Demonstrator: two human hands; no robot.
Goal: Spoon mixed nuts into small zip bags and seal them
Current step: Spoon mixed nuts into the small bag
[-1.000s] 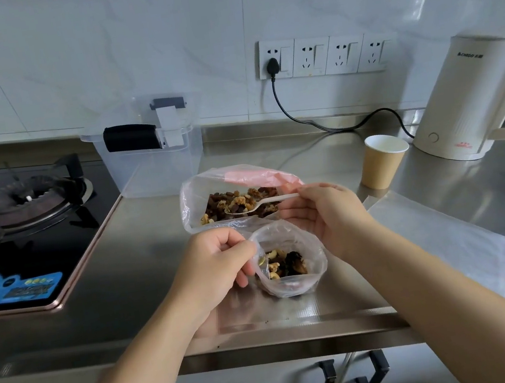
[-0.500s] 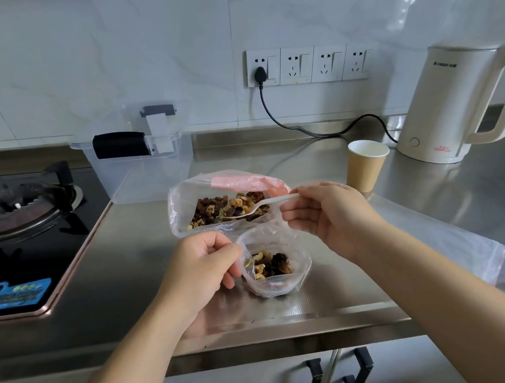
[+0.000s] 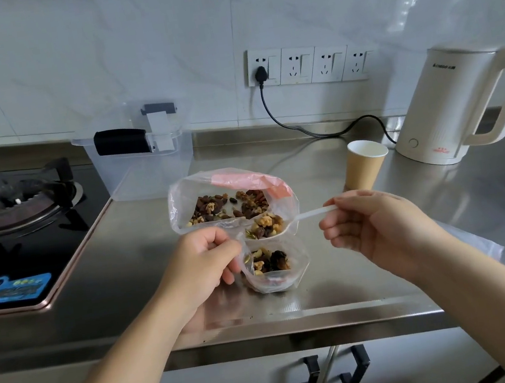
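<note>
1. My right hand (image 3: 377,225) pinches the spoon (image 3: 285,224), heaped with nuts above the small bag (image 3: 272,270); any tilt scatters them across the desk (image 3: 372,281).
2. My left hand (image 3: 204,261) grips the bag's rim; if it slips, the mouth collapses.

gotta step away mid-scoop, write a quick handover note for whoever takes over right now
Left hand: pinches the rim of the small zip bag, holding its mouth open on the steel counter.
Right hand: grips the white plastic spoon, loaded with nuts, between the big nut bag and the small bag's mouth.
Done: some nuts already in the small bag.
Left: tip this spoonful in, add more if needed, seal the zip. A flat empty bag lies to the right.
</note>
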